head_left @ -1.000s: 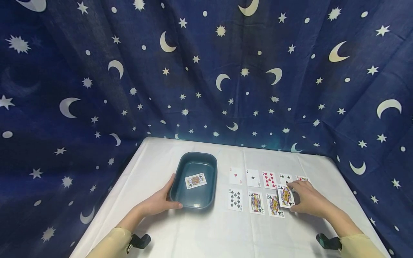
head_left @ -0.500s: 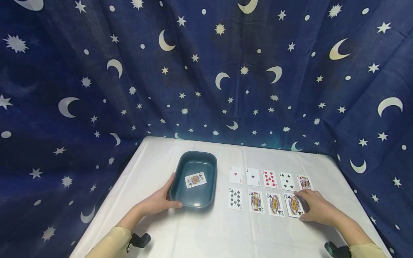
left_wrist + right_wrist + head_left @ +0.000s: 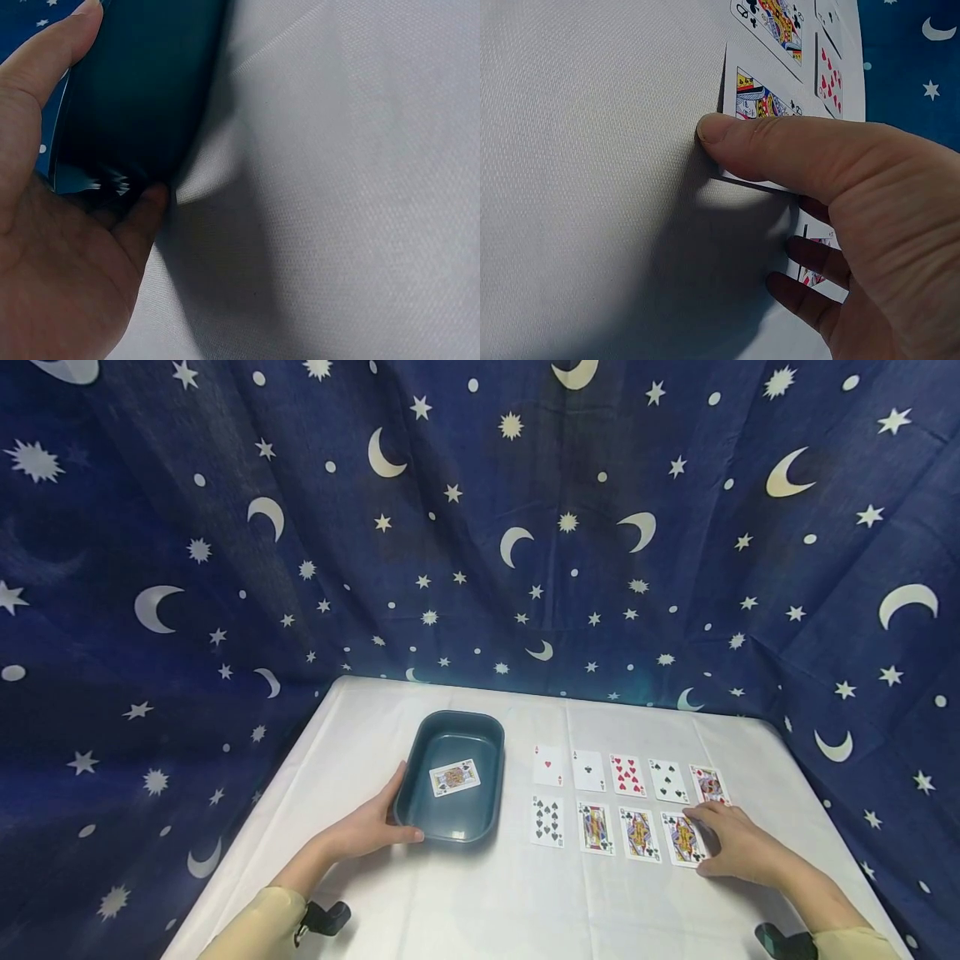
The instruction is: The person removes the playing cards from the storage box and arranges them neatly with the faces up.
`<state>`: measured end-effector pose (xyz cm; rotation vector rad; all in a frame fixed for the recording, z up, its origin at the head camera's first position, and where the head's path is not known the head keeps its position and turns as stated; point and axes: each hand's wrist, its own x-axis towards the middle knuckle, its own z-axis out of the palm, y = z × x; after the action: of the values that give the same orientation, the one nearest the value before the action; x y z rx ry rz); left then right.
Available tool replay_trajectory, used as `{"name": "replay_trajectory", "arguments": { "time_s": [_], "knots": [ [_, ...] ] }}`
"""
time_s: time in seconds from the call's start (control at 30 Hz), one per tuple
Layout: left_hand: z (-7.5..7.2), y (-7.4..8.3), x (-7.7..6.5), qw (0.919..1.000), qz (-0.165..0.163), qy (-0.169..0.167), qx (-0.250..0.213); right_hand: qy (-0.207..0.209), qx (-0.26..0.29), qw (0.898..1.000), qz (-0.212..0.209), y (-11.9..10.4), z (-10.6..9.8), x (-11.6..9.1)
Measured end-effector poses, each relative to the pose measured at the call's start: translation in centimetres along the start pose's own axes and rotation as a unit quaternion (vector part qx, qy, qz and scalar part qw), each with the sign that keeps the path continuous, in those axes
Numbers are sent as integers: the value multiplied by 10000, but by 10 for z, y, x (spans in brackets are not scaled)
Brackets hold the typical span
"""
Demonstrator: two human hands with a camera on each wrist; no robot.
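My left hand (image 3: pixel 367 828) grips the near left corner of a dark teal tray (image 3: pixel 453 818). In the left wrist view its thumb lies at the rim and the fingers reach under the side wall. One face card (image 3: pixel 455 777) lies askew in the tray. At the right, my right hand (image 3: pixel 738 845) holds a club face card (image 3: pixel 683 837) by its edges, at the right end of the near row. In the right wrist view the thumb presses on that playing card (image 3: pixel 742 154), close over the cloth; the index fingertip is hidden.
Left of the held card lie a ten of spades (image 3: pixel 547 822) and two face cards. Behind is a row of several cards, from an ace of hearts (image 3: pixel 548 767) to a red face card (image 3: pixel 708 783). A white cloth (image 3: pixel 487 902) covers the table; a starry curtain (image 3: pixel 480 568) hangs behind.
My right hand has brought the club face card rightward and down, from overlapping its neighbour to the row's right end. Over the last half second it barely shifts. The left hand stays at the tray.
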<state>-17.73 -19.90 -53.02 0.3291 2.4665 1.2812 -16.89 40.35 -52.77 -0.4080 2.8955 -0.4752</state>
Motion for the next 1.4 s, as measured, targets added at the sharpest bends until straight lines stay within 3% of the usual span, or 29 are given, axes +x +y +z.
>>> {"name": "replay_trajectory", "arguments": {
  "time_s": [0.43, 1.0, 1.4],
  "knots": [
    [-1, 1, -1, 10000, 35, -12, -22, 71, 39, 9999, -68, 2, 2, -2],
    [-1, -1, 0, 10000, 74, -20, -64, -203, 27, 9996, 187, 1, -1, 1],
    [-1, 0, -1, 10000, 46, -20, -72, -68, -4, 10000, 54, 0, -1, 0]
  ]
}}
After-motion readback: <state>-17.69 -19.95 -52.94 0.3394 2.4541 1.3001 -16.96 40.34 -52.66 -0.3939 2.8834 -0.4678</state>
